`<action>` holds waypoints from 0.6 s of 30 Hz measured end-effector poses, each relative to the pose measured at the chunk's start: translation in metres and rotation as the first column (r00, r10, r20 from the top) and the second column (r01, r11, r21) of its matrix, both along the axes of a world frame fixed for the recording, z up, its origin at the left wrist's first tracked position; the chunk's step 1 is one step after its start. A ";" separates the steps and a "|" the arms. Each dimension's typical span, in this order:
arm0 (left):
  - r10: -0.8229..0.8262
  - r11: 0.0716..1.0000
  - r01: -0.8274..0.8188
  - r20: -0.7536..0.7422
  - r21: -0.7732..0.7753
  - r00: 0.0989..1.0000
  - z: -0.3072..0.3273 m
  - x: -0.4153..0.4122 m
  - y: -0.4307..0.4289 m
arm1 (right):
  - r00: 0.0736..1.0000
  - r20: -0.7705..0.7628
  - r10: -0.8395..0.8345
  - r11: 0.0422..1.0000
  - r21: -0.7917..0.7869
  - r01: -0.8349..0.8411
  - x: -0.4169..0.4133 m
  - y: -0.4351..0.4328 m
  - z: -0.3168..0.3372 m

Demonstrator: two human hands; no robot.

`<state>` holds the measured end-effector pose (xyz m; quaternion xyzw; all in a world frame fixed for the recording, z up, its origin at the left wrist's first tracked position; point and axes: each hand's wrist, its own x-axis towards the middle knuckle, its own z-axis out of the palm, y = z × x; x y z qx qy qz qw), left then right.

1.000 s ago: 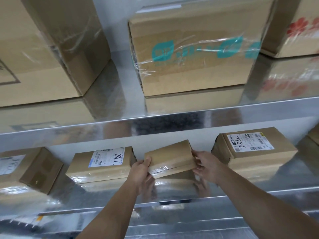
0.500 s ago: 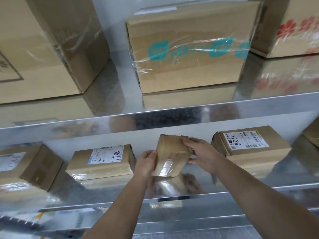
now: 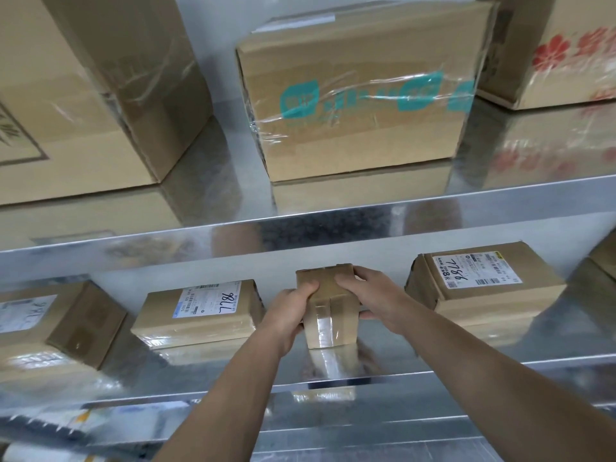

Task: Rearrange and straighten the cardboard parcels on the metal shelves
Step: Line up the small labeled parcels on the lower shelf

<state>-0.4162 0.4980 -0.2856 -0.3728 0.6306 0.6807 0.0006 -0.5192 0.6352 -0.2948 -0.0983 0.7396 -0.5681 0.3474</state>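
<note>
Across the whole view, two shiny metal shelves: the upper shelf (image 3: 333, 225) well above the fingers, the lower shelf (image 3: 433, 371) directly beneath them.

On the upper level, far above and to the left of the fingers, a very large plain cardboard box (image 3: 83, 95) with clear tape over its corner. Straight above the fingers, a wide box (image 3: 360, 95) with teal printing under wrinkled clear film, sitting slightly askew. Above and to the right, cut off by the frame edge, a box with red flower prints (image 3: 566, 51).

On the lower level, about level with the fingers, flat parcels lying label-up. Just right of the right-hand fingers, a parcel with handwritten 7786 (image 3: 483, 288). Just left of the left-hand fingers, a labelled parcel (image 3: 196, 311) (handwriting sideways from this angle). Further left, well apart, an angled parcel (image 3: 56, 321). At the far right edge, only a corner of another parcel (image 3: 605, 258).

Between the two sets of fingers, the small taped parcel (image 3: 328, 308), standing upright on end, lower end at or just off the shelf surface (contact unclear). Left hand (image 3: 288, 315) clasping its left side, thumb (image 3: 308, 289) pressed on the near face close to the top, other fingers hidden behind. Right hand (image 3: 376, 295) clasping the upper right corner, fingers (image 3: 348, 281) curled over the near face, thumb low on the right side.
</note>
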 end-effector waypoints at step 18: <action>0.000 0.995 -0.002 0.012 0.102 1.000 -0.003 0.010 -0.003 | 0.999 -0.002 -0.049 0.996 0.069 0.049 -0.007 0.001 -0.008</action>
